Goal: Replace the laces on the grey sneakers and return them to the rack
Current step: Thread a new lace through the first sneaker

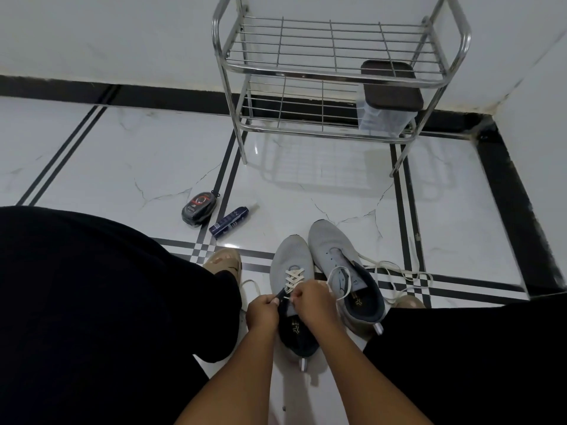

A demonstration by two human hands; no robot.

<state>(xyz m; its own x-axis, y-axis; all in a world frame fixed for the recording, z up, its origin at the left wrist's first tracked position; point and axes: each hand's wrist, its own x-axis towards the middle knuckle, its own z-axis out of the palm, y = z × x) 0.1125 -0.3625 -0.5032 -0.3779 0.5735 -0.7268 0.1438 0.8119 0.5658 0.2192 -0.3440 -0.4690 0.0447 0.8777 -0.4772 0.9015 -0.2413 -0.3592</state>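
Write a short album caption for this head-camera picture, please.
Both hands, left hand and right hand, thread a cream lace through one grey sneaker near the rack.

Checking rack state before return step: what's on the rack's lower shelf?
On the rack, a clear container with a dark lid sits at the lower shelf's right end. Its contents can't be made out; upper-shelf bars cover part.

Home, likely an entryway corner. Glossy white marble-look floor point(129, 167) with black inlay stripes, plain white walls. Steel wire shoe rack point(337, 75) against the wall; shoe-polish sponge point(198, 208) and small spray can point(228, 222) on the floor in front of it.
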